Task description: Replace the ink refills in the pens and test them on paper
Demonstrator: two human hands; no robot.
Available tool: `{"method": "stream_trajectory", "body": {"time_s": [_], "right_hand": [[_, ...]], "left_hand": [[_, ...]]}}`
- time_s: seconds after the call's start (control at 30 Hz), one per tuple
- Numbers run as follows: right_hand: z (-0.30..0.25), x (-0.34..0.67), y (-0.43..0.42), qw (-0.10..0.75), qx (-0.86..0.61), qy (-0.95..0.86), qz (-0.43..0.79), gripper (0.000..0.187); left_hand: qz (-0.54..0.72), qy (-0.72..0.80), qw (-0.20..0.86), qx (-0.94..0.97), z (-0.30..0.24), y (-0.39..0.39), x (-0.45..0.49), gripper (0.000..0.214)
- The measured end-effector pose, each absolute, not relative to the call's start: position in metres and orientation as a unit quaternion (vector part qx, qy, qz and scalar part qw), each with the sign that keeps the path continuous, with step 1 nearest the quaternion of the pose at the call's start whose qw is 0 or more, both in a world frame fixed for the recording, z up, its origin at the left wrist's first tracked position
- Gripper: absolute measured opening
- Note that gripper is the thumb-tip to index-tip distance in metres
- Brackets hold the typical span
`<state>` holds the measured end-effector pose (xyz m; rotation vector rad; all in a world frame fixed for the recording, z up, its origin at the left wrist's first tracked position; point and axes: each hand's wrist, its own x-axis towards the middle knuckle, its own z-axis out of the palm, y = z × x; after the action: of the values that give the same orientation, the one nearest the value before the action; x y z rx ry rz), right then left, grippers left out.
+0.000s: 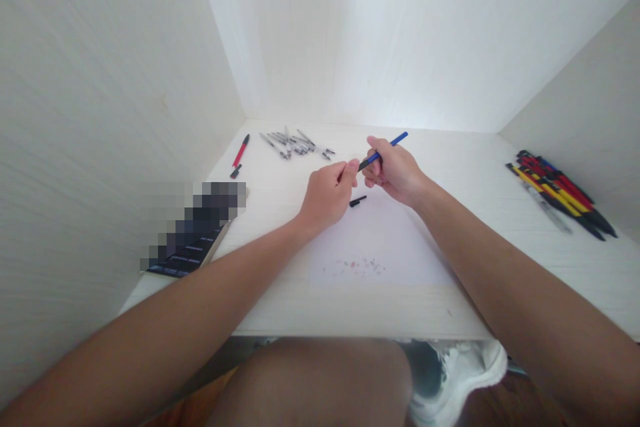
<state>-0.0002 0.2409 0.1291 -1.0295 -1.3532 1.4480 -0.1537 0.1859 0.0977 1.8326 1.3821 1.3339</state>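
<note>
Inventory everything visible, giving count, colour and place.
Blue pen: 1, blue, black, held, centre
Paper: 1, white, marked, centre
Caps: 2, black, on paper and back left
Clear pens: several, colourless, back
Red pen: 1, red, black, back left
Mixed pens: several, red, yellow, black, right
Pixelated device: 1, dark, left
Desk: 1, white, beneath
Walls: 3, whitish, around
Floor: 1, brown, below
Shoe: 1, white, below
Sock: 1, dark, below
Left hand, right hand: 2, centre
Arms: 2, foreground
Leg: 1, below

Pale wood-grained walls [300,33] around a white desktop [350,313], brown floor [505,410] below
</note>
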Motion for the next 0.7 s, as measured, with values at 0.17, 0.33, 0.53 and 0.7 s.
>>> {"method": "stream_trajectory", "body": {"time_s": [0.17, 0.33, 0.53, 0.7], "right_hand": [[0.1298, -0.0007, 0.2404, 0.44, -0.414, -0.54, 0.586, 0.058], [0.129, -0.0004, 0.2414, 0.442, -0.43, -0.541, 0.572, 0.058], [0.1282, -0.001, 0.2413, 0.438, -0.436, -0.546, 0.566, 0.056], [0.1289, -0.0006, 0.2408, 0.437, -0.428, -0.546, 0.572, 0.056]], "left_hand": [[0.484, 0.516, 0.247, 0.662, 0.0979, 0.1869, -0.153, 0.054], [0.496, 0.529, 0.232, 0.648, 0.0973, 0.1862, -0.1517, 0.031], [0.505, 0.527, 0.207, 0.652, 0.0973, 0.1855, -0.1535, 0.026], [0.489, 0.516, 0.233, 0.664, 0.0979, 0.1859, -0.1542, 0.044]]}}
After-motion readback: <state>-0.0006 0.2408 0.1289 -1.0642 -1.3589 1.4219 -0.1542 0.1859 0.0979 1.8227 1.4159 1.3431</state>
